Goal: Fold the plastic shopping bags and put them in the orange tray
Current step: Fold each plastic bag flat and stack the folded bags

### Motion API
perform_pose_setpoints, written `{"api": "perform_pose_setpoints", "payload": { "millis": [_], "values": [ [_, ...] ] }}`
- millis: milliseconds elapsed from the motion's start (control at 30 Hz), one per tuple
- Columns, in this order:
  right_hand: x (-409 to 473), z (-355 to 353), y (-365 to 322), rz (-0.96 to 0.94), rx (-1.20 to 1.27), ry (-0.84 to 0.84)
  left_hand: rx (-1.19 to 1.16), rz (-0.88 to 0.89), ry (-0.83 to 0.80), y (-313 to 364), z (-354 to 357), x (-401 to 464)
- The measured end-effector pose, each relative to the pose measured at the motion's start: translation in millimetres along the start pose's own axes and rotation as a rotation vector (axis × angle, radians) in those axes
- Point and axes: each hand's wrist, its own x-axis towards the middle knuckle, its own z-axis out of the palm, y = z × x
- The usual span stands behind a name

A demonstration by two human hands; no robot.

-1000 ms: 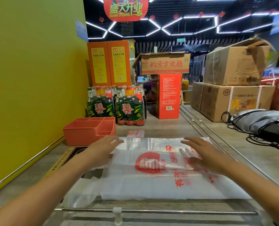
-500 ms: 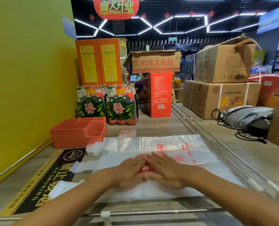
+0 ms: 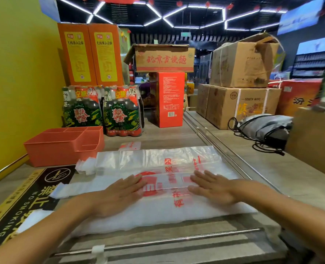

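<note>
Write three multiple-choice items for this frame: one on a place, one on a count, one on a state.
1. Where is the orange tray?
A. on the counter by the yellow wall
B. on the cardboard boxes
C. under the bag

2. How many bottle packs stand behind the tray?
A. one
B. two
C. four

3. How are the hands on the plastic bag?
A. fists
B. pinching a handle
C. flat

Key: 1 A, it sits left, against the wall. 2 B, two packs side by side. 3 C, left hand and right hand press with straight fingers.
</note>
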Motion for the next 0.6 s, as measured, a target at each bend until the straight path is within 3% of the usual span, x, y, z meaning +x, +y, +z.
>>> {"api": "perform_pose_setpoints", "payload": {
  "millis": [100, 200, 300, 367, 467, 600],
  "values": [
    [-18, 7, 37, 0.141, 0.045, -0.026, -0.02, -0.013, 0.013, -3, -1, 3],
    [-23, -1, 43, 0.207, 0.195, 0.113, -0.076, -0.042, 0.067, -1, -4, 0],
    [-25, -18, 33, 0.124, 0.052, 0.272, -0.066, -0.066, 0.165, 2, -14, -8],
    [-23, -28, 19, 0.053, 0.118, 0.395, 0.051, -0.095, 0.171, 3, -26, -12],
    [-14, -44, -11, -0.115, 0.181, 0.395, 0.137, -0.169, 0.107, -5, -43, -13],
    [11, -55, -47, -0.195, 0.239, 0.393, 0.135, -0.201, 0.094, -17, -43, -12]
  ]
}}
